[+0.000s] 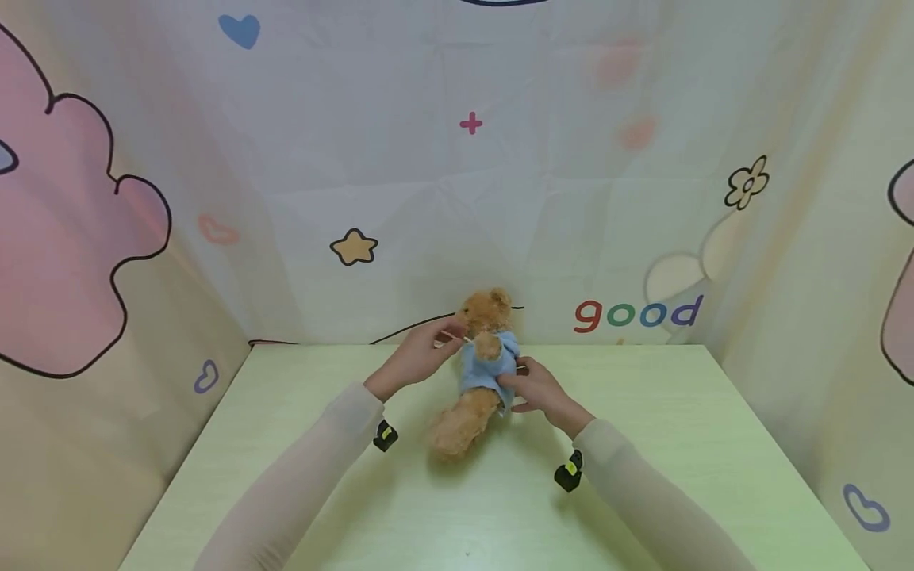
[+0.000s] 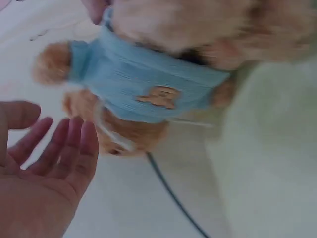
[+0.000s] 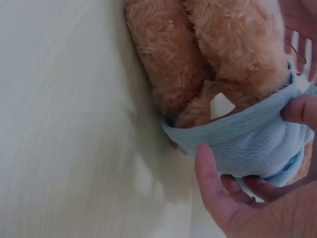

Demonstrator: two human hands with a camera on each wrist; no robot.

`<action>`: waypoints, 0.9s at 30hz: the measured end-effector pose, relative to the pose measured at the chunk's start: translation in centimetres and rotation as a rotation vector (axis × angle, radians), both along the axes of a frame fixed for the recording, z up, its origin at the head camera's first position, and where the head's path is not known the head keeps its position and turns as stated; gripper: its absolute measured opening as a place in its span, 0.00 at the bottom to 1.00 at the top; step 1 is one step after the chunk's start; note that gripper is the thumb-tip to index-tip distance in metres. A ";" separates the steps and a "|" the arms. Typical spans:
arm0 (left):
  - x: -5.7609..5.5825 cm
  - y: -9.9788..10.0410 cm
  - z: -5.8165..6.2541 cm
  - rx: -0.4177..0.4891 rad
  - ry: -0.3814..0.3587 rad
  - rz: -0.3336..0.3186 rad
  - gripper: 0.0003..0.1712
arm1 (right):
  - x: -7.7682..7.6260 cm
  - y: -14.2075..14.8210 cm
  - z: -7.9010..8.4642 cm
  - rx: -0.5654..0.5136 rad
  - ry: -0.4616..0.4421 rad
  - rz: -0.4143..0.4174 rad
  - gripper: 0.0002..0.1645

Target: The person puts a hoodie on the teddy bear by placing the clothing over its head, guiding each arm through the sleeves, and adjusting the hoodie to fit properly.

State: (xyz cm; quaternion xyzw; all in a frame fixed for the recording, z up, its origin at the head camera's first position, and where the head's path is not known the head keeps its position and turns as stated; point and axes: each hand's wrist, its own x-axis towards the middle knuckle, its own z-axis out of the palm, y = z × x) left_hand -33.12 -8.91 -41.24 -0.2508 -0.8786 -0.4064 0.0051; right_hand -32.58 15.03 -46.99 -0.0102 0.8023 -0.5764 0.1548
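A brown teddy bear point(image 1: 467, 420) in a light blue shirt point(image 1: 485, 369) sits near the table's back edge, its legs toward the front left. My left hand point(image 1: 424, 349) is beside its chest and face. In the left wrist view, that hand's thumb and fingers point(image 2: 86, 148) are apart and loosely curved near a white cord point(image 2: 113, 130) hanging by the bear's head. My right hand point(image 1: 543, 392) holds the bear's shirted side, thumb on one face of the shirt and fingers at its other side. A white tag point(image 3: 222, 105) shows at the shirt's hem.
The pale table point(image 1: 343, 492) runs back to a printed curtain point(image 1: 400, 159), which also hangs at both sides. The bear's head is close to the back curtain.
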 end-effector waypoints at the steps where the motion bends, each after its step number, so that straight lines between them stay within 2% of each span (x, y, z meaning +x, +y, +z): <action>1: -0.1 -0.3 -0.7 0.007 -0.032 0.025 0.18 | -0.2 0.3 -0.1 0.014 0.010 -0.011 0.39; 2: -0.2 -0.5 -1.5 0.007 -0.069 0.044 0.18 | -0.3 0.5 -0.2 0.028 0.024 -0.024 0.39; 4: -0.3 -0.7 -3.4 -0.018 -0.138 0.039 0.20 | -0.4 1.0 -0.6 0.030 0.051 -0.036 0.40; 8: -0.3 -0.7 -7.1 -0.139 -0.212 -0.042 0.25 | -0.2 1.7 -1.2 -0.069 0.040 -0.019 0.43; 11: -0.2 -0.4 -8.6 -0.159 -0.253 -0.066 0.28 | -0.2 2.3 -1.4 -0.157 -0.024 0.012 0.43; 14: 0.5 -0.3 -8.8 -0.124 -0.291 -0.054 0.30 | -0.5 2.5 -1.8 -0.161 -0.054 0.025 0.43; 16: 1.3 -0.4 -8.6 -0.098 -0.318 -0.046 0.32 | -0.5 2.3 -1.8 -0.145 -0.054 0.025 0.44; 19: 2.5 -0.3 -7.9 -0.098 -0.309 -0.043 0.33 | -0.5 2.1 -2.3 -0.127 -0.049 0.044 0.44; 23: 3.7 -0.3 -7.1 -0.069 -0.310 -0.060 0.27 | -0.5 2.2 -2.9 -0.149 -0.028 0.062 0.46; 25: 3.8 -0.5 -7.0 -0.064 -0.247 -0.052 0.21 | -0.4 2.4 -3.1 -0.166 -0.024 0.064 0.49; 27: 3.5 -0.7 -7.2 -0.087 -0.124 -0.016 0.18 | -0.5 2.5 -3.3 -0.177 -0.034 0.063 0.50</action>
